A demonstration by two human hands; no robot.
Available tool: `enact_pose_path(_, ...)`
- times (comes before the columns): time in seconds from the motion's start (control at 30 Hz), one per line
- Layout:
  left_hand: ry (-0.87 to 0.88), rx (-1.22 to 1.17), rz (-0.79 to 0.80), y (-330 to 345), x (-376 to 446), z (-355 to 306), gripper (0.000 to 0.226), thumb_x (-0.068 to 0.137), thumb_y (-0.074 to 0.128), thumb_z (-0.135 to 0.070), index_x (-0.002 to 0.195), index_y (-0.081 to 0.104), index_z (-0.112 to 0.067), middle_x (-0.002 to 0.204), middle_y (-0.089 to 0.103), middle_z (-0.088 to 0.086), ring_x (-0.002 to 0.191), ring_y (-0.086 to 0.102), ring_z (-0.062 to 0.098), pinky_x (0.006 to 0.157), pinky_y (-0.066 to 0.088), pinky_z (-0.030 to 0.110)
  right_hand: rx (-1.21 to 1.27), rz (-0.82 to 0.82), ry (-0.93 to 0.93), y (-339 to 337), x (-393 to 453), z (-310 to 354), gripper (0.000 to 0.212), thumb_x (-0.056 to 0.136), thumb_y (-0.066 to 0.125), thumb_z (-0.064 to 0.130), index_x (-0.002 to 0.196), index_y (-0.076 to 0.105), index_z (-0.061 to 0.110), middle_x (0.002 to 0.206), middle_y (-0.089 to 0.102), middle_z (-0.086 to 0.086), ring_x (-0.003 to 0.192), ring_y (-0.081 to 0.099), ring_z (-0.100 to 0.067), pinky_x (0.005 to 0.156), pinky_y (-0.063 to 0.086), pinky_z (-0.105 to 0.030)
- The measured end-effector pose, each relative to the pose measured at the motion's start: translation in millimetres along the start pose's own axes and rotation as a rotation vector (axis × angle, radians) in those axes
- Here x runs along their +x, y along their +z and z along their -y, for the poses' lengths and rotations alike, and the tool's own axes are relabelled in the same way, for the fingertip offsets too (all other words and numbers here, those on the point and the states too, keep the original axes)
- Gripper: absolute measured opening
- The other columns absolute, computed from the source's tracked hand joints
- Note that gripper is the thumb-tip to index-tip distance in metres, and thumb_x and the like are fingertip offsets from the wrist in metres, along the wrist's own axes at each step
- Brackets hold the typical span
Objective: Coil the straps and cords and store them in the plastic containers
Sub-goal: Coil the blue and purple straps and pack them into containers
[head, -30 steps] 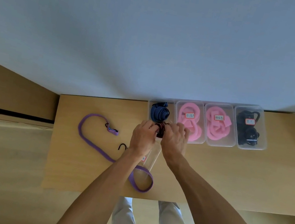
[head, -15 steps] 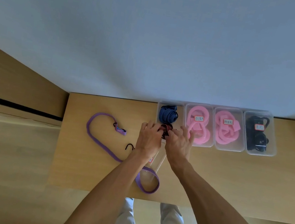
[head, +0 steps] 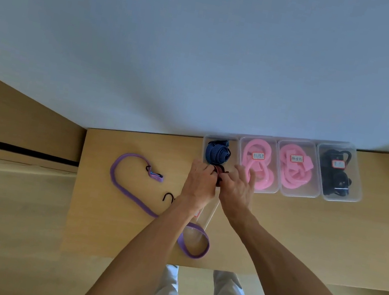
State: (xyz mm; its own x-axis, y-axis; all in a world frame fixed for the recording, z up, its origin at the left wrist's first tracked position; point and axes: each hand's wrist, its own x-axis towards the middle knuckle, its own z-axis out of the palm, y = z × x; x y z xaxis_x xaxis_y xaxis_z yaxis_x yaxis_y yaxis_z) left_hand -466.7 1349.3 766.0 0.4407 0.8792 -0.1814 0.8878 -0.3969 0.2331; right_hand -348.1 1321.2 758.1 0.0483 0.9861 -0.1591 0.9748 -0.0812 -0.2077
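Soft, even daylight falls on the pale wooden surface point(head: 303, 231); my left hand point(head: 198, 187) and right hand point(head: 236, 193) cast only faint shadows beneath my forearms. The clear plastic containers point(head: 335, 195) beyond my right hand show mild sheen, no harsh glare. The wide lens bends the edges. Far right of my hands things smear with motion blur, and everything looks slightly soft.

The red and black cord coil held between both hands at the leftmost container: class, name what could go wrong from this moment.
1. The red and black cord coil, gripped by the left hand and right hand, may spring loose once released.
2. The leftmost container already holds a blue striped coil, so space looks tight.
3. The purple strap passes under the left forearm and could get dragged.
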Motion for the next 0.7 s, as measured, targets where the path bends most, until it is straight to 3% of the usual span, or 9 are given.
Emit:
enact_pose_path(0.07, -0.024, 0.009, 0.045, -0.6, 2.7, -4.6, 0.019, 0.081, 0.062, -0.006, 0.093, 0.072, -0.019, 0.091, 0.067, -0.001, 0.095, 0.058, 0.021, 0.105, 0.029, 0.038, -0.022, 0.026, 0.004, 3.6, 2.4, -0.4, 0.022, 0.065, 0.082, 0.003, 0.063, 0.069, 0.021, 0.073, 0.069, 0.004, 0.122, 0.056, -0.03, 0.106, 0.024, -0.055)
enact_pose_path(0.2, 0.029, 0.01, 0.113, -1.2, 6.4, 0.4, 0.016, 0.085, 0.062, -0.014, 0.098, 0.072, -0.019, 0.098, 0.066, 0.0, 0.101, 0.056, 0.022, 0.107, 0.026, 0.04, -0.068, 0.101, -0.023, 1.7, 8.9, 8.7, 0.012, 0.066, 0.079, 0.013, 0.063, 0.071, 0.022, 0.089, 0.072, 0.0, 0.128, 0.05, -0.034, 0.11, 0.014, -0.056)
enact_pose_path(0.3, 0.035, -0.084, 0.008, -8.2, 0.4, 11.1, 0.024, 0.079, 0.067, -0.006, 0.102, 0.073, -0.011, 0.106, 0.066, 0.004, 0.103, 0.057, 0.025, 0.103, 0.037, 0.036, -0.006, 0.017, -0.045, -4.9, 9.7, 8.8, 0.013, 0.066, 0.074, 0.005, 0.073, 0.075, 0.017, 0.098, 0.07, -0.005, 0.119, 0.054, -0.038, 0.106, 0.022, -0.055)
enact_pose_path(0.37, -0.124, -0.201, -0.122, -12.8, -13.0, 17.8, 0.027, 0.078, 0.068, 0.0, 0.104, 0.071, -0.008, 0.108, 0.065, 0.007, 0.1, 0.058, 0.025, 0.092, 0.048, 0.037, 0.092, -0.107, -0.051, -11.6, 4.9, 9.2, 0.027, 0.058, 0.068, -0.01, 0.078, 0.072, 0.009, 0.096, 0.067, -0.008, 0.096, 0.06, -0.036, 0.088, 0.041, -0.049)
enact_pose_path(0.43, -0.319, -0.276, -0.166, -14.0, -33.2, 24.6, 0.026, 0.081, 0.063, 0.003, 0.104, 0.069, -0.008, 0.109, 0.063, 0.008, 0.098, 0.059, 0.024, 0.083, 0.052, 0.037, 0.168, -0.184, -0.077, -16.3, -6.0, 14.3, 0.035, 0.051, 0.062, -0.019, 0.075, 0.067, 0.005, 0.083, 0.063, -0.009, 0.07, 0.058, -0.03, 0.061, 0.045, -0.038)
enact_pose_path(0.5, -0.461, -0.288, -0.114, -10.5, -56.5, 33.5, 0.022, 0.085, 0.06, 0.0, 0.104, 0.068, -0.008, 0.11, 0.061, 0.008, 0.1, 0.058, 0.025, 0.078, 0.052, 0.036, 0.219, -0.075, -0.106, -17.6, -17.6, 24.6, 0.032, 0.054, 0.063, -0.02, 0.075, 0.069, 0.004, 0.075, 0.061, -0.008, 0.057, 0.055, -0.028, 0.046, 0.043, -0.033)
enact_pose_path(0.63, -0.784, -0.333, -0.067, 3.1, -95.4, 56.3, 0.02, 0.087, 0.057, -0.008, 0.105, 0.065, -0.008, 0.112, 0.054, 0.009, 0.107, 0.054, 0.029, 0.074, 0.049, 0.041, 0.173, 0.371, -0.043, 3.6, -38.3, 48.2, 0.035, 0.087, 0.051, 0.005, 0.114, 0.07, 0.014, 0.112, 0.065, -0.004, 0.097, 0.063, -0.028, 0.077, 0.049, -0.035)
enact_pose_path(0.7, -0.885, -0.38, -0.118, 9.2, -103.8, 71.0, 0.024, 0.085, 0.059, -0.005, 0.108, 0.065, -0.007, 0.115, 0.052, 0.012, 0.109, 0.052, 0.031, 0.074, 0.05, 0.042, 0.198, 0.421, 0.044, 15.4, -45.5, 60.4, 0.032, 0.09, 0.05, 0.01, 0.116, 0.068, 0.015, 0.111, 0.065, -0.006, 0.099, 0.063, -0.03, 0.079, 0.05, -0.036)
